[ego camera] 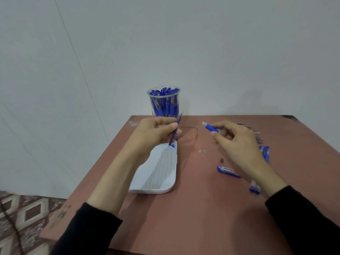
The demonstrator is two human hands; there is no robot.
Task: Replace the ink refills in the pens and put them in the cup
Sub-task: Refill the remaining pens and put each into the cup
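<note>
Cup (152, 100): clear, upright, upper centre of the frame at the far edge of the counter (184, 218); packed close to full with blue pens (166, 105), judged finished. Left hand (156, 133): left of centre, just in front of the cup, fingers curled, thumb and fingertips pinching a thin blue refill (175, 129); refill slanted, upper end against the cup's lower wall in the picture, lower tip above the far end of the white tray (156, 191). Tray: below the left hand, centre-left, holding a fan of thin pale rods, probably refills; new or spent, cannot tell. Right hand (237, 142): right of centre, fingers curled round a short blue barrel piece (210, 127), pale end pointing left toward the refill; the two well apart, not yet joined. Row of dark-tipped rods (256, 134): right of the right hand, partly hidden by it. Loose blue pen pieces: one below the right hand (228, 171), a cluster at right (265, 152), one beside the right wrist (254, 188), blurred. Small clear bits (202, 151) and a dark speck (222, 159): bare counter between tray and right hand. Progress, as a judgement: most done, going by the crowded cup; one pen mid-refill in hand, a few pieces on the counter left to assemble and drop in.
</note>
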